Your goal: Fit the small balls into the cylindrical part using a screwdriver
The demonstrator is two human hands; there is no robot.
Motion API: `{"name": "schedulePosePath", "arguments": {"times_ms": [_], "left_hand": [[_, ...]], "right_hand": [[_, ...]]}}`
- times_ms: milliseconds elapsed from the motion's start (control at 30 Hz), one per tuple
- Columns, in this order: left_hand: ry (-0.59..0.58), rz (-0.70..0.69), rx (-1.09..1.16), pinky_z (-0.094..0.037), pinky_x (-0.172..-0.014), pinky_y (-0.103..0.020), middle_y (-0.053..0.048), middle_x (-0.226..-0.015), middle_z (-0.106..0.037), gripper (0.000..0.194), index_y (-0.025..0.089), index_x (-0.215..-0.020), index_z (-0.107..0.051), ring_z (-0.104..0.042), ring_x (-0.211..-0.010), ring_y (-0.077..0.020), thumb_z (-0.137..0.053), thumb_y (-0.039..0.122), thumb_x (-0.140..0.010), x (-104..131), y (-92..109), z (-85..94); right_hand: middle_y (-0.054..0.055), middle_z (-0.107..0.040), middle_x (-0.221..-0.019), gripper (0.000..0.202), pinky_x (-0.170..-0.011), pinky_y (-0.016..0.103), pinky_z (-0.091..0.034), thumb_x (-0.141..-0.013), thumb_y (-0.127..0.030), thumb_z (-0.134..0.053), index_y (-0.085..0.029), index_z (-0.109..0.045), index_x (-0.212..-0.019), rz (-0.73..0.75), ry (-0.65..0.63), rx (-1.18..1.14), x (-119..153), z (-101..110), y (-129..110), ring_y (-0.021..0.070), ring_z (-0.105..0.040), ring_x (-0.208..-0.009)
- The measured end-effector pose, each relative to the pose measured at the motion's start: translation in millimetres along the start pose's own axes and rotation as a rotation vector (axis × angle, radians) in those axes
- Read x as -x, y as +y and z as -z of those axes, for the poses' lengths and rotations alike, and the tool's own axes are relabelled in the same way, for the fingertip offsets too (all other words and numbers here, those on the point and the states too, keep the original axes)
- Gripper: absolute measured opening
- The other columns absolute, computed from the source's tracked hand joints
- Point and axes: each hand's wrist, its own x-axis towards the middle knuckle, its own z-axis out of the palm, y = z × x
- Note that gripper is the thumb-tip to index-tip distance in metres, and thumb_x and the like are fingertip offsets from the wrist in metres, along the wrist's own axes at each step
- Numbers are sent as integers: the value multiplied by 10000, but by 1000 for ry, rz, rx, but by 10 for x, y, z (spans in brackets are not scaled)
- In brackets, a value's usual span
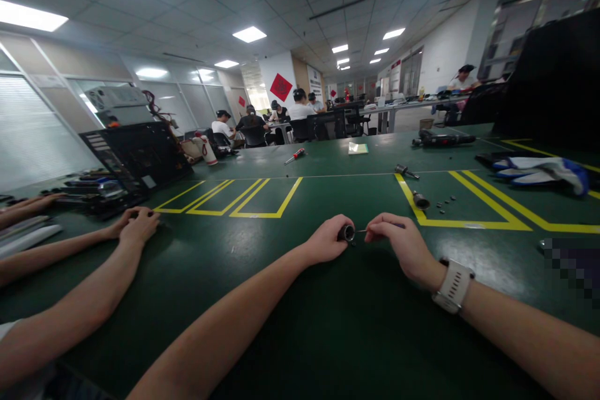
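Observation:
My left hand [330, 239] is closed round a dark, hollow metal cylinder [347, 233], its open end turned toward me and to the right. In my right hand [396, 240], the fingers pinch a thin-shafted tool [360, 231] that looks like a small screwdriver; its tip points left at the cylinder's rim. Whether the tip touches the cylinder I cannot tell. A tiny dark piece [354, 244] lies just below the cylinder. To the right, a similar metal sleeve [420, 201] and several small dark parts [440, 205] rest by the yellow tape, with a shafted metal part [405, 171] behind.
On the green table [262, 287] lie a red-handled screwdriver [295, 156], a pale card pad [358, 148], a black power tool [440, 139] and white-blue gloves [539, 172]. A co-worker's hands [138, 225] work at left, near a black case [140, 153].

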Motion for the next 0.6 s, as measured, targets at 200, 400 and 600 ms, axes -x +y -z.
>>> {"name": "schedulePosePath", "arguments": {"times_ms": [200, 400, 600], "left_hand": [[17, -15, -1, -410, -697, -270, -26, -875, -519, 264, 165, -893, -492, -484, -794, -150, -478, 43, -659, -8, -40, -19], [68, -30, 7, -417, -701, -263, -22, -884, -515, 279, 163, -911, -482, -485, -792, -141, -465, 40, -662, -21, -78, -38], [103, 5, -139, -412, -729, -288, -25, -906, -525, 257, 174, -918, -493, -494, -824, -157, -485, 67, -685, -4, -20, -10]], "right_hand": [[35, -643, -566, 106, -631, 330, -432, -627, -260, -586, -169, -624, -589, -195, 62, -214, -83, 40, 126, 164, -574, -575], [48, -652, -580, 122, -620, 320, -435, -608, -279, -608, -158, -629, -615, -218, 79, -286, -87, 35, 114, 158, -575, -566], [11, -634, -568, 92, -658, 316, -406, -645, -265, -618, -181, -629, -610, -49, 85, -196, -17, -12, 75, 161, -564, -607]]}}
